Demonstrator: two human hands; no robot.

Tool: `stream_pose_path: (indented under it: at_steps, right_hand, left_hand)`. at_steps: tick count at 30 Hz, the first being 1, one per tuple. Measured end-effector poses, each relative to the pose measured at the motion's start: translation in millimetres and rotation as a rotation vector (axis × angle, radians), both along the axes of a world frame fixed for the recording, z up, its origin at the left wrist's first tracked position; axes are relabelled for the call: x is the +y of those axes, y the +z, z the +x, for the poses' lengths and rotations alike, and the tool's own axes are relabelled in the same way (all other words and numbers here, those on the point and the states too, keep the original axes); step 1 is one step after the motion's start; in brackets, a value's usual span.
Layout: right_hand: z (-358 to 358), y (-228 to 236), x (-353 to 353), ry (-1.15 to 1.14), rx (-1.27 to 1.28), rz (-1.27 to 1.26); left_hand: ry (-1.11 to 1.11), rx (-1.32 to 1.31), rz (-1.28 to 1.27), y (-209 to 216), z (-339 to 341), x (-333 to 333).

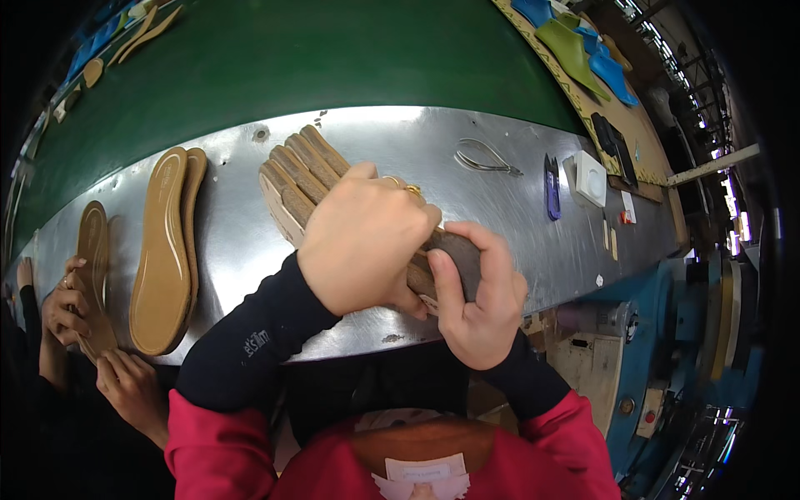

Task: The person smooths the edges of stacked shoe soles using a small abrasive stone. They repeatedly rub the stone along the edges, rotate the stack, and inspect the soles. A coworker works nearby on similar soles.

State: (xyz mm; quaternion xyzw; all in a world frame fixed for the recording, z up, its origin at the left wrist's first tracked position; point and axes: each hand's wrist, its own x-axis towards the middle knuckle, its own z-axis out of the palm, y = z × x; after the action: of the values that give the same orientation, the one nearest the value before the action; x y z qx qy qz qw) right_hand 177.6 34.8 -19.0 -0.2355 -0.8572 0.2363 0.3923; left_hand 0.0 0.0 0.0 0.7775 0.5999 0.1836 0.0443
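Note:
A bundle of brown shoe insoles (pixel 302 171), several standing on edge side by side, lies on the metal table in front of me. My left hand (pixel 360 237) is closed over the middle of the bundle, fingers curled round it, with a gold ring on one finger. At the right end of the bundle, my right hand (pixel 485 304) pinches the dark rounded heel of the insoles (pixel 458 254) between thumb and forefinger. The middle of the bundle is hidden under my left hand.
Left of me lie stacked tan insoles (pixel 160 258). Beyond them, a co-worker's hands (pixel 125 387) handle another insole (pixel 94 237). To the right are metal nippers (pixel 486 158), purple snips (pixel 552 190) and a white box (pixel 591 178). A green belt (pixel 358 58) runs behind the metal table.

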Motion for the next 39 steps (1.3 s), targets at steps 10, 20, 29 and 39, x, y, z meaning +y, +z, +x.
stream_pose_path:
  at_steps: [10,20,29,39]
  right_hand:
    - [-4,-6,-1,0.033,-0.065,-0.008]
    - [2,6,6,-0.035,-0.160,-0.145]
    - [3,6,2,-0.037,-0.117,-0.114]
    - [-1,6,10,0.063,-0.198,-0.048]
  left_hand:
    - [0.041,-0.006,0.030,-1,0,-1]
    - [0.050,-0.011,0.031,-2,-1,-2]
    - [0.052,-0.004,0.037,-2,1,0]
    - [0.084,0.005,-0.001,0,3,0]
